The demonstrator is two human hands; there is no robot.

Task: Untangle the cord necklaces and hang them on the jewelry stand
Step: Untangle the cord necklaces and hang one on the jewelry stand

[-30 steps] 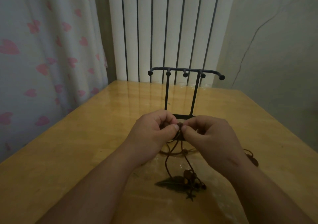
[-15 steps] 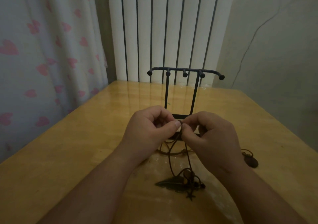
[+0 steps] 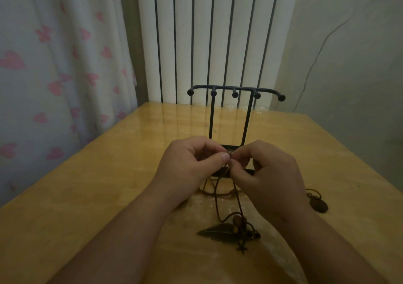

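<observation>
Cord necklaces (image 3: 236,224) tangled, knot held up just in front of jewelry stand (image 3: 234,90). Left hand (image 3: 189,166) and right hand (image 3: 268,174) both pinch the knot, thumbs nearly touching. Strands drop to feather pendant (image 3: 218,232) on tabletop (image 3: 109,185). Oval pendant (image 3: 319,205) lies beside right wrist.

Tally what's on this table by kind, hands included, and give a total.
Jewelry stand: 1
Pendants: 3 (feather, oval, star)
Hands: 2 (left, right), both pinching the cords
Cords: tangled, cannot count
Total counted: 6
</observation>
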